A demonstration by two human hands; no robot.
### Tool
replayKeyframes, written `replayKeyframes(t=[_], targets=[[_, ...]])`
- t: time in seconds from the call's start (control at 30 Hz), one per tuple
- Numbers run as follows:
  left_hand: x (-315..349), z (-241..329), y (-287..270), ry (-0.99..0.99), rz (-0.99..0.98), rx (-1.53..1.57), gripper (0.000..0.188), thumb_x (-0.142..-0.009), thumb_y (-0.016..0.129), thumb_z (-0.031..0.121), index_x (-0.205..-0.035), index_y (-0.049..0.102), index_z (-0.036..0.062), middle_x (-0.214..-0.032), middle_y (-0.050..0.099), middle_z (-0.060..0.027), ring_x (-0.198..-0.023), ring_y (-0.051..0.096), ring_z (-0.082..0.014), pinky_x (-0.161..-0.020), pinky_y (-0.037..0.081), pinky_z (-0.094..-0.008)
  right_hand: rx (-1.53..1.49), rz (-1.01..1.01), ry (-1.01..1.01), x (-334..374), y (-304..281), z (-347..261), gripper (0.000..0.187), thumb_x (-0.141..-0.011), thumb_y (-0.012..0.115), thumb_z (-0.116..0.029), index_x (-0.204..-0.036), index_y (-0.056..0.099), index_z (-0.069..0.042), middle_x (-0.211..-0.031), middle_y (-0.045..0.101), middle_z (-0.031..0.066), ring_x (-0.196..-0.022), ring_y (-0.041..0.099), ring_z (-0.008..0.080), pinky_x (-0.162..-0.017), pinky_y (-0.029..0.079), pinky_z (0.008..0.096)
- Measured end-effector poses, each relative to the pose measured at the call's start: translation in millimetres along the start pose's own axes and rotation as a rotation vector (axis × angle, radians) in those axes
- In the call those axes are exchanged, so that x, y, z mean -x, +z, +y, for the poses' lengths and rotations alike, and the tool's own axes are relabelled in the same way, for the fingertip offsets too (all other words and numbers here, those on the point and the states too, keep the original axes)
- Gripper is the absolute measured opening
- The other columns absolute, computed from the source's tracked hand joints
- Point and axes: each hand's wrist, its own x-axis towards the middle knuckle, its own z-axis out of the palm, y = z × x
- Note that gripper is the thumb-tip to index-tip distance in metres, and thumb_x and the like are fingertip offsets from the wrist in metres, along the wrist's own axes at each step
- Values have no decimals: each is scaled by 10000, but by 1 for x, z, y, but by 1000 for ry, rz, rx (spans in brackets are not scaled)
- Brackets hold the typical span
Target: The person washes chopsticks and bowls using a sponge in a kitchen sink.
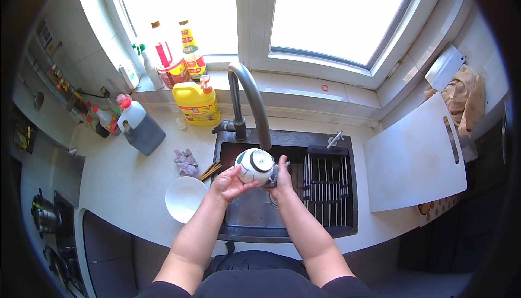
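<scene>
Over the dark sink (pixel 255 232) I hold a white bowl with dark markings (pixel 248 163), tilted so that its round base ring faces up. My left hand (pixel 233 184) grips the bowl's near left side, with the fingers underneath. At its right side my right hand (pixel 281 180) is closed on a greyish cloth (pixel 273 177) pressed against the bowl. Part of the cloth is hidden by the fingers. The grey tap (pixel 249 89) arches down just behind the bowl; whether water runs I cannot tell.
Left of the sink lie a white bowl (pixel 184 199), chopsticks (pixel 210 171) and a crumpled rag (pixel 186 162). Behind stand a yellow detergent jug (pixel 196 104) and a jug of dark liquid (pixel 142 130). A drying rack (pixel 328 187) spans the sink's right; a white cutting board (pixel 415 154) leans beyond.
</scene>
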Motion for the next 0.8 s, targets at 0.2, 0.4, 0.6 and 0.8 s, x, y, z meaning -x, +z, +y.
replayKeyframes(t=[0.2,0.4,0.6,0.8], targets=[[-11,-13,-4,196,260,-154,280,-933,457,176,-1199,453,89,-1209,508,-152,-1114,489,-382,-870,432,-589,90,347,-187,-5,-6,17,542,-884,392,-588,-872,499,-56,-783,509,68,-610,540,199,-491,441,369],[-7,-20,-3,230,391,-461,187,-908,522,172,-1076,526,90,-1002,604,-94,-889,599,-291,-764,492,-486,322,374,-482,-10,-13,24,451,-905,481,-361,-643,534,3,-563,490,40,-485,447,156,-487,382,326],[-19,-22,14,304,410,-872,161,-862,571,101,-1017,584,56,-881,614,-16,-794,563,-107,-712,457,-290,583,346,-657,-12,-19,25,403,-879,540,-348,-698,579,11,-572,548,78,-522,496,178,-531,411,365],[-43,-17,-6,422,213,-994,182,-857,571,59,-1033,575,16,-907,585,3,-801,526,-74,-736,428,-217,662,446,-779,-7,-16,17,362,-862,586,-364,-796,606,-9,-724,602,64,-694,550,142,-648,442,302]])
